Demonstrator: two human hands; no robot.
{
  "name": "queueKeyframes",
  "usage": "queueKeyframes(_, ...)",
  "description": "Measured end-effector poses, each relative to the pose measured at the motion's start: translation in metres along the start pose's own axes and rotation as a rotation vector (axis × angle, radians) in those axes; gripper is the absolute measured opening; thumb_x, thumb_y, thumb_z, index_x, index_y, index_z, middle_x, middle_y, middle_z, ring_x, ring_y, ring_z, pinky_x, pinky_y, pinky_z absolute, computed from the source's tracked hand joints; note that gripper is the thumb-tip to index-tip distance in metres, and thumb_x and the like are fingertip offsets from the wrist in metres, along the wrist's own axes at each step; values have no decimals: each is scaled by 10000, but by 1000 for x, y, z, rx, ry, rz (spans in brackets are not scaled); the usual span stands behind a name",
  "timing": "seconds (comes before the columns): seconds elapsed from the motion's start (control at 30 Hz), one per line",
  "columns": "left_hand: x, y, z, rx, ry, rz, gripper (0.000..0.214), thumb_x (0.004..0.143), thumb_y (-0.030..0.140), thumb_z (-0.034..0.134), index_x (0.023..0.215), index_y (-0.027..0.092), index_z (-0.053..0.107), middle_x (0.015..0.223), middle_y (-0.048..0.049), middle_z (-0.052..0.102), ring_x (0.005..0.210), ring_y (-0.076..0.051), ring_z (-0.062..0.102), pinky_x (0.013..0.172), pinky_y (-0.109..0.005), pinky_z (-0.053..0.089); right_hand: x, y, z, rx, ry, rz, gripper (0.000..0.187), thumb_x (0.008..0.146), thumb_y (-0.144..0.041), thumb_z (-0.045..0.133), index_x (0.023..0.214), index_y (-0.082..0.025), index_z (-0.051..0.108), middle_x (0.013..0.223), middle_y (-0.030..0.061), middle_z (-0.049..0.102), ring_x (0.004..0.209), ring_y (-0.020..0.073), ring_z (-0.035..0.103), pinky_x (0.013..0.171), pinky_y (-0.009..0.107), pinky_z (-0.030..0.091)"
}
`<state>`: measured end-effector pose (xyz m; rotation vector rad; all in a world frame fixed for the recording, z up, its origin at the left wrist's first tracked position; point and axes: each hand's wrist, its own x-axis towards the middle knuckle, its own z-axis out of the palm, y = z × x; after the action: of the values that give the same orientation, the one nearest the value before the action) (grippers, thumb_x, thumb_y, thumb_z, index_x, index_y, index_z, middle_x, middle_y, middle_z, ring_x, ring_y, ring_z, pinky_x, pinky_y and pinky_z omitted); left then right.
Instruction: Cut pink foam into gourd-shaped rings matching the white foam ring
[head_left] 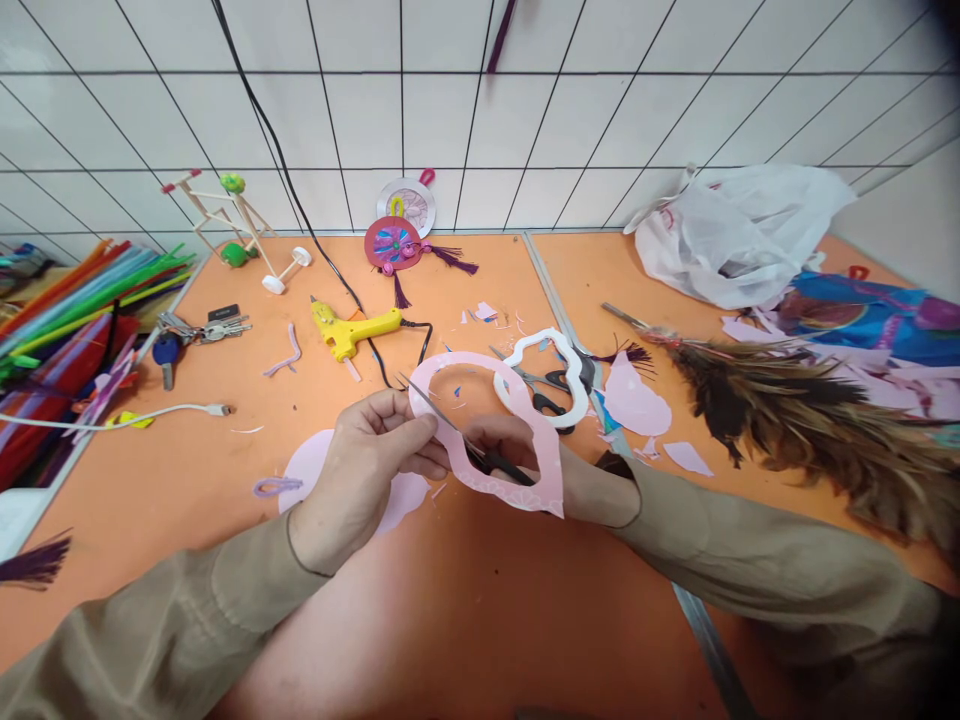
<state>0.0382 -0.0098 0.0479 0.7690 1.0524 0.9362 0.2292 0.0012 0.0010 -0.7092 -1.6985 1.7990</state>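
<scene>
Between thumb and fingers, my left hand (pixel 375 440) pinches the left side of a pink paper ring (pixel 480 475) with a wavy inner edge and a pale printed pattern. My right hand (pixel 517 445), partly hidden behind that ring, is closed round the dark handles of a pair of scissors (pixel 491 460). Their blades point up and left, across the paper near my left thumb. A pink paper shape (pixel 304 465) with a lilac pipe-cleaner loop (pixel 276 486) lies under my left wrist. Beyond my right hand lies a white scalloped frame (pixel 581 400), with a second pair of scissors (pixel 551 380) showing through it.
A yellow glue gun (pixel 367 328) with a black cord lies ahead. Round tasselled ornaments (pixel 393 243) lean at the tiled wall. Left are keys (pixel 217 327), a stick model (pixel 236 225) and pipe cleaners (pixel 90 300); right, a feather duster (pixel 795 410), plastic bag (pixel 742 230) and paper scraps (pixel 637 395).
</scene>
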Motion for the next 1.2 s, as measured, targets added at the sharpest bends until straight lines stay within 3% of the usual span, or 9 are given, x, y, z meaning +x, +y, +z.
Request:
queueKeyframes(0.4, 0, 0, 0, -11, -31, 1, 161, 773, 229, 698, 673, 149, 601, 601, -39, 702, 540, -132, 671, 552, -206, 541, 1, -7, 0, 40, -13, 12, 262, 864, -436, 597, 839, -188, 517, 728, -11, 444, 632, 117, 369, 547, 267, 314)
queueKeyframes(0.73, 1, 1, -2, -13, -6, 23, 150, 770, 193, 703, 662, 143, 612, 600, -27, 711, 510, -105, 662, 517, -163, 526, -1, -2, -3, -23, 31, -17, 90, 832, -269, 564, 833, -179, 567, 722, -21, 454, 634, 112, 376, 563, 256, 324)
queueKeyframes(1.0, 2, 1, -3, 19, 5, 25, 146, 760, 186, 693, 653, 150, 601, 584, -22, 702, 502, -106, 653, 510, -169, 524, 2, -1, -2, 68, 9, -15, 66, 821, -243, 575, 795, -186, 553, 711, -26, 462, 619, 101, 381, 538, 229, 331)
queueKeyframes(1.2, 4, 1, -3, 48, 12, 28, 147, 765, 206, 682, 657, 152, 598, 576, -26, 690, 524, -127, 661, 532, -201, 539, -1, 4, -5, 6, 19, 3, 68, 799, -209, 639, 804, -188, 575, 726, -32, 489, 622, 97, 379, 540, 229, 308)
